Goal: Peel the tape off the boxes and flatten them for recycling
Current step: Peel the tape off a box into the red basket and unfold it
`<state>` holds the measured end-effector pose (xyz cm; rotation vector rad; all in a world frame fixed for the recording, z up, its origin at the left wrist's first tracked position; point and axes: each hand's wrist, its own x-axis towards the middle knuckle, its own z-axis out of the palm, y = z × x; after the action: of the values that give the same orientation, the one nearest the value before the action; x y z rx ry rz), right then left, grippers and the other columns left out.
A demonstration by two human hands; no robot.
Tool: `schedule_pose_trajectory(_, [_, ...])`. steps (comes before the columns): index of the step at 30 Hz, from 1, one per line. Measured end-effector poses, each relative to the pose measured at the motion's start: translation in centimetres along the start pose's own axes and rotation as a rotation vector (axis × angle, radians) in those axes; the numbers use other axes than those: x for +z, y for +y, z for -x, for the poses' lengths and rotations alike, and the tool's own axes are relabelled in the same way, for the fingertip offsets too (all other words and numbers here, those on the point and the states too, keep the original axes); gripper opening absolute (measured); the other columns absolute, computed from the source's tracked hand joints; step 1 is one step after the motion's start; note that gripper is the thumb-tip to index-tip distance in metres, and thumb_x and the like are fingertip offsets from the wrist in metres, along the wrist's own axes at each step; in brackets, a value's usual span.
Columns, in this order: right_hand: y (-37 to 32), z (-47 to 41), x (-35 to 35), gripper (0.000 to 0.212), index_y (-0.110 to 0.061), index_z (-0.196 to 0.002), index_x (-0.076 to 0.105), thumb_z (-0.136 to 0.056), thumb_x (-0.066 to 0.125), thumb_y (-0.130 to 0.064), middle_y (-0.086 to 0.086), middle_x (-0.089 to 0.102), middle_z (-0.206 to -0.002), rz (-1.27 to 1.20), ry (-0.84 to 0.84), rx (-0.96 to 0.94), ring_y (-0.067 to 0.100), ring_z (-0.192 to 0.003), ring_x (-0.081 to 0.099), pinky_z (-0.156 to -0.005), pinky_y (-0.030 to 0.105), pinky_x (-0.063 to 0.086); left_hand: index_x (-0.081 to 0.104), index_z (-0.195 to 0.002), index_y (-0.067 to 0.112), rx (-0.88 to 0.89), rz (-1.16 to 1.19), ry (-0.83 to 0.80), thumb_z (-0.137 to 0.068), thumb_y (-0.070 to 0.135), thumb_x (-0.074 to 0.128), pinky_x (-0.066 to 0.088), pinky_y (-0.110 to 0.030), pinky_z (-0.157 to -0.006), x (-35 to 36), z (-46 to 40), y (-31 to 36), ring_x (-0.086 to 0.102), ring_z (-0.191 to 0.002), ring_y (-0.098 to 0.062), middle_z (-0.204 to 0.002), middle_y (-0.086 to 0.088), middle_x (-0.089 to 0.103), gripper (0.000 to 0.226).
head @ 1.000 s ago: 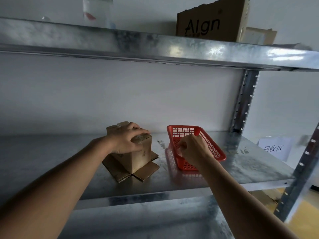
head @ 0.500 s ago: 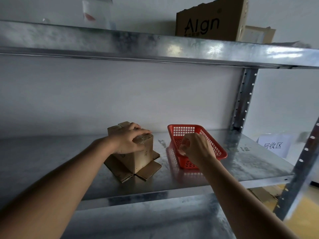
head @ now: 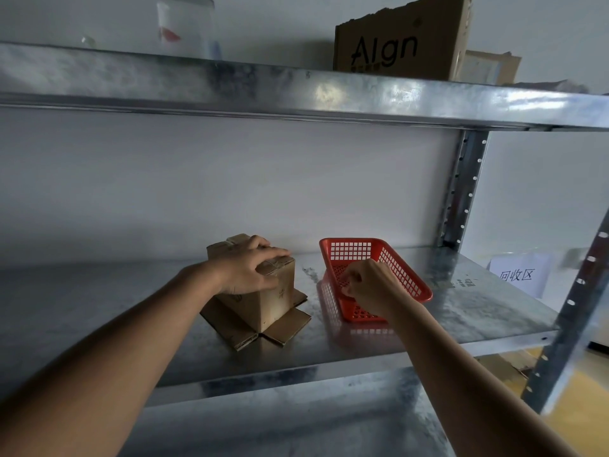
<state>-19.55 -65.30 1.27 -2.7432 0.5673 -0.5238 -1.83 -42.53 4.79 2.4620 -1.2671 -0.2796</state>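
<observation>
A small brown cardboard box [head: 275, 303] stands on the metal shelf [head: 468, 315], its bottom flaps splayed flat around it and tape still across its top. My left hand [head: 250, 268] lies over the box's top, fingers curled over the far edge and thumb on the near side, holding it. My right hand [head: 369, 286] hangs inside a red plastic mesh basket [head: 410, 275] to the right of the box. Its fingertips are bunched together, and I cannot see whether they pinch any tape.
An upper shelf beam [head: 296, 90] runs overhead, with a torn cardboard box marked "AIgn" [head: 395, 44] and a clear container [head: 184, 24] on it. Perforated steel posts [head: 461, 189] stand at the right. A white paper label [head: 519, 273] hangs beyond the shelf's right end.
My right hand has moved slightly further into the red basket. My left hand stays on the box, which has not moved.
</observation>
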Motion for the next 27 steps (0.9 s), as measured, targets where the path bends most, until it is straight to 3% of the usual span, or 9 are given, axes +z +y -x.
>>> schedule_pose_trajectory(4, [-0.15, 0.19, 0.05, 0.014, -0.010, -0.101, 0.066, -0.105, 0.056, -0.019, 0.006, 0.070, -0.095, 0.018, 0.048, 0.015, 0.014, -0.070, 0.068, -0.067, 0.030, 0.062, 0.034, -0.146, 0.066, 0.008, -0.003, -0.001, -0.069, 0.074, 0.055, 0.036, -0.039, -0.108, 0.01, 0.03, -0.10, 0.025, -0.145, -0.018, -0.153, 0.021, 0.020, 0.080])
schedule_pose_trajectory(8, [-0.08, 0.44, -0.06, 0.016, -0.011, -0.100, 0.066, -0.106, 0.056, -0.022, 0.007, 0.072, -0.099, 0.044, 0.108, 0.035, 0.009, -0.068, 0.065, -0.059, 0.022, 0.055, 0.034, -0.146, 0.066, 0.013, -0.006, 0.002, -0.062, 0.078, 0.052, 0.035, -0.037, -0.105, 0.05, 0.09, -0.07, 0.026, -0.145, -0.019, -0.154, 0.019, 0.020, 0.086])
schedule_pose_trajectory(12, [-0.09, 0.61, -0.25, 0.018, -0.009, -0.109, 0.073, -0.103, 0.063, -0.023, 0.007, 0.075, -0.105, 0.033, 0.103, 0.019, 0.014, -0.078, 0.071, -0.075, 0.029, 0.062, 0.035, -0.147, 0.065, 0.011, 0.006, 0.000, -0.061, 0.077, 0.052, 0.036, -0.040, -0.112, 0.04, 0.18, -0.01, 0.025, -0.147, -0.019, -0.155, 0.018, 0.020, 0.088])
schedule_pose_trajectory(18, [-0.25, 0.38, -0.42, 0.017, -0.013, -0.106, 0.080, -0.089, 0.079, -0.014, 0.006, 0.074, -0.111, -0.021, 0.079, 0.021, 0.016, -0.093, 0.069, -0.088, 0.029, 0.060, 0.034, -0.144, 0.068, 0.008, 0.023, -0.002, -0.057, 0.076, 0.053, 0.034, -0.043, -0.116, 0.10, 0.27, 0.01, 0.022, -0.149, -0.019, -0.156, 0.020, 0.018, 0.090])
schedule_pose_trajectory(22, [-0.29, 0.23, -0.45, 0.021, -0.017, -0.105, 0.081, -0.087, 0.081, -0.008, 0.005, 0.076, -0.110, -0.073, 0.099, 0.022, 0.013, -0.085, 0.067, -0.074, 0.022, 0.059, 0.034, -0.144, 0.068, 0.007, 0.021, -0.001, -0.056, 0.079, 0.054, 0.034, -0.043, -0.115, 0.09, 0.20, 0.01, 0.021, -0.150, -0.020, -0.157, 0.020, 0.017, 0.092])
schedule_pose_trajectory(25, [-0.31, 0.01, -0.37, 0.026, -0.018, -0.117, 0.077, -0.091, 0.078, -0.016, 0.004, 0.075, -0.115, -0.103, 0.110, -0.017, 0.006, -0.076, 0.065, -0.060, 0.011, 0.049, 0.034, -0.145, 0.068, 0.008, 0.022, 0.002, -0.055, 0.082, 0.055, 0.034, -0.041, -0.114, 0.10, 0.18, -0.03, 0.022, -0.150, -0.020, -0.157, 0.020, 0.017, 0.093])
schedule_pose_trajectory(27, [-0.27, -0.20, -0.11, 0.020, -0.017, -0.117, 0.076, -0.098, 0.070, -0.020, 0.005, 0.077, -0.107, -0.088, 0.102, -0.040, 0.000, -0.065, 0.061, -0.053, 0.007, 0.042, 0.034, -0.145, 0.067, 0.010, 0.015, 0.004, -0.056, 0.085, 0.055, 0.033, -0.039, -0.113, 0.09, 0.20, -0.06, 0.022, -0.149, -0.020, -0.156, 0.020, 0.018, 0.093])
